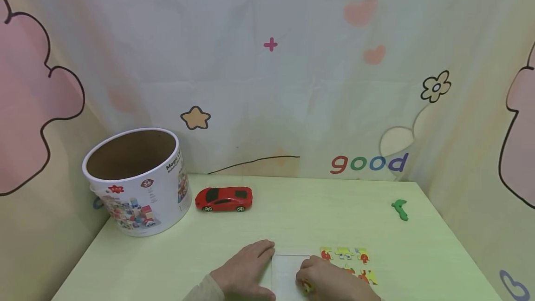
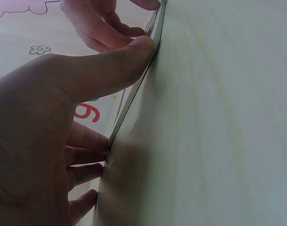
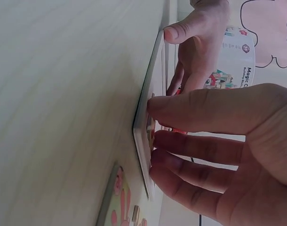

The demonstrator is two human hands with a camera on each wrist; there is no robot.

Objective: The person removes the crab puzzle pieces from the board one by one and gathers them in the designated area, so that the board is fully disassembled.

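A flat white puzzle board (image 1: pixel 288 268) lies on the table in front of the person. The left hand (image 1: pixel 246 268) rests at its left side, with the thumb on the near part and the fingers extended along the edge. Over the right part of the board, the right hand (image 1: pixel 334 280) pinches a small yellow and red puzzle piece (image 1: pixel 307 286) between thumb and fingers. In the right wrist view, those fingertips press the piece close against the board surface, hiding most of it. Several more yellow and red puzzle pieces (image 1: pixel 344 253) lie just right of the board.
A white printed bucket (image 1: pixel 146 208) stands at the back left, its top uncovered. Beside it sits a red toy car (image 1: pixel 224 199). A small curved green object (image 1: pixel 400 209) lies at the right. Printed cloth (image 1: pixel 267 82) hangs behind the table (image 1: pixel 317 212).
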